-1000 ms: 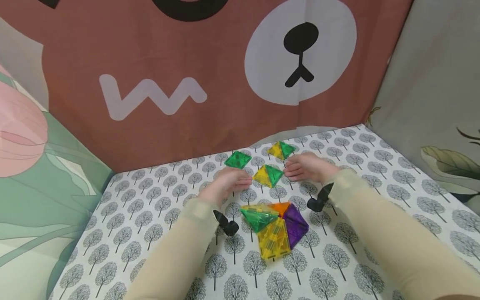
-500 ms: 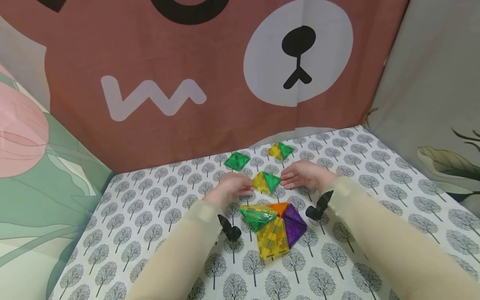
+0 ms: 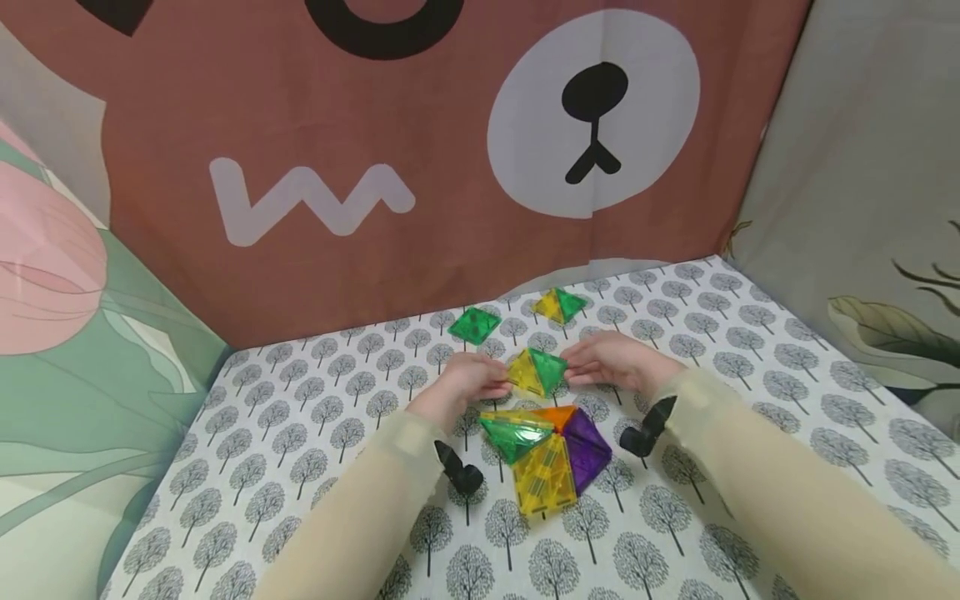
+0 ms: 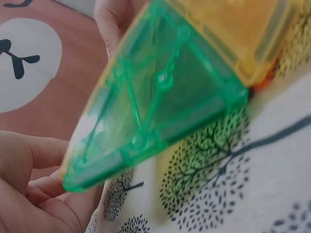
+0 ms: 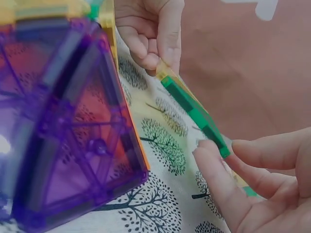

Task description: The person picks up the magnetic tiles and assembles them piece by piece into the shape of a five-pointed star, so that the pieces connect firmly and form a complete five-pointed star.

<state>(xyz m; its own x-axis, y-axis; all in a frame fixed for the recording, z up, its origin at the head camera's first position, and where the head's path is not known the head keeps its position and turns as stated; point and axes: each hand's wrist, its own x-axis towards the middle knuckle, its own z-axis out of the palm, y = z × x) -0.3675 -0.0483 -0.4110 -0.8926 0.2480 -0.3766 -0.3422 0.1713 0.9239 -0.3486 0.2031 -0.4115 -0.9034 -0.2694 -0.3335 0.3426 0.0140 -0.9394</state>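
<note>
A pair of triangular magnetic tiles, one yellow and one green [image 3: 537, 372], is held between my two hands. My left hand [image 3: 467, 379] pinches the yellow corner; my right hand [image 3: 611, 362] pinches the green corner between thumb and fingers. In the right wrist view the pair shows edge-on, its green edge [image 5: 194, 114] slanting, and it looks raised off the cloth. Closer to me stands a raised build of magnetic tiles [image 3: 543, 475] in yellow, green, orange and purple. Its green triangle [image 4: 160, 97] fills the left wrist view, its purple tile [image 5: 63, 131] the right.
Behind the held pair lie a green diamond of tiles [image 3: 474, 325] and a second yellow-and-green pair [image 3: 558, 306]. The tabletop cloth [image 3: 300, 467] has a tree print. A brown bear-print curtain [image 3: 315, 267] hangs at the back, with patterned curtains on both sides.
Both hands have come toward me and closed on the yellow-and-green pair, which has shifted nearer the build. The build and the tiles at the back stay in place.
</note>
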